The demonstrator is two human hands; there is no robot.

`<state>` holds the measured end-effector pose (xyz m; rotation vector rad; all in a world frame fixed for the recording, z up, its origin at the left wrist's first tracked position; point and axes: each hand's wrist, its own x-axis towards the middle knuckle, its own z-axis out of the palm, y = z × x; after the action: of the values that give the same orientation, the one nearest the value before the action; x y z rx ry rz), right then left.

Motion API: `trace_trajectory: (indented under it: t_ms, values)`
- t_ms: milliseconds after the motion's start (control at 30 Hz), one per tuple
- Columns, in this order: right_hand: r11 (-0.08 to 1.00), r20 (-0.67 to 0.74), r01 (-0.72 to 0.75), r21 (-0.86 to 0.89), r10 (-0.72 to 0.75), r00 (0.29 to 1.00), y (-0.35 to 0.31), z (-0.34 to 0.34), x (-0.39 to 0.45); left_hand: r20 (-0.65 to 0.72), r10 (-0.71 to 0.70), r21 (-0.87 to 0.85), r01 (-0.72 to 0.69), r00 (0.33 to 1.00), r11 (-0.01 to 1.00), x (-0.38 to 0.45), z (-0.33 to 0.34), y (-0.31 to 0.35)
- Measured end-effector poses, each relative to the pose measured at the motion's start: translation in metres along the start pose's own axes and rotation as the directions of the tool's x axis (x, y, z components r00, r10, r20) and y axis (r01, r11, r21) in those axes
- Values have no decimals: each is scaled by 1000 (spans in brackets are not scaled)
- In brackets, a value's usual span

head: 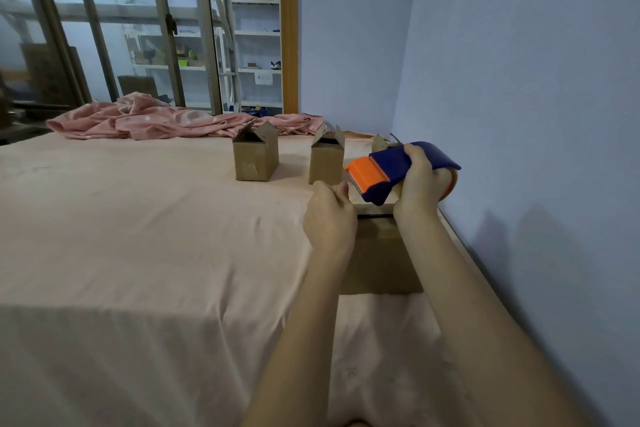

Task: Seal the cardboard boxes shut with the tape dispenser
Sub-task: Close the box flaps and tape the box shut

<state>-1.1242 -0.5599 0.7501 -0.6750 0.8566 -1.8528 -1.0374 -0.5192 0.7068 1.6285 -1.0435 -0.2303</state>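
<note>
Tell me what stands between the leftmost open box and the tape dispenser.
In the head view, another open cardboard box stands between the leftmost open box and the tape dispenser, which the right hand grips. Bare pink sheet separates the two boxes.

We see the right hand [417,180] curled round a blue and orange tape dispenser [398,170], held just above the nearest cardboard box [379,253] on the pink-sheeted bed [138,236], while the left hand [329,218] pinches at the dispenser's orange mouth. At twelve o'clock from that box stand two smaller boxes with flaps up, one [256,156] to the left of the other [327,159], with a third [381,144] partly hidden behind the dispenser. A crumpled pink blanket [156,120] lies at eleven o'clock along the bed's far edge.
</note>
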Motion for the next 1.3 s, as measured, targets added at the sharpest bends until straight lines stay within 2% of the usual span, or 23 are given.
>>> trace_trajectory:
  t_ms: [167,300,400,500,667,767,833,1100,1300]
  values:
    - [996,45,62,-64,-59,997,-6,2,3,-3,-9,-34,9,1000,999,-1,1,0]
    - [992,29,69,-103,-67,997,-12,-5,7,9,-5,-41,5,1000,999,-5,3,4]
    - [981,25,125,-146,-122,992,-24,-14,15,-7,-1,-82,0,1000,997,-2,-3,-1]
    - [954,57,239,-179,-233,971,-40,-22,22,65,40,-128,-31,997,991,-3,-3,4]
    - [814,166,428,-393,-395,904,-26,-29,13,148,-128,-396,177,981,901,1,-1,5]
    - [805,175,390,-447,-349,921,-12,-32,10,209,-205,-503,285,956,816,3,-4,-1]
    - [796,179,374,-476,-329,927,-7,-33,8,234,-211,-531,306,949,790,4,-8,-5]
    - [613,294,510,-604,-424,857,-8,-32,-3,292,-163,-464,289,942,837,7,-15,-11]
    - [354,478,636,-686,-439,760,-13,-24,-11,296,-101,-303,193,950,933,10,-16,-12]
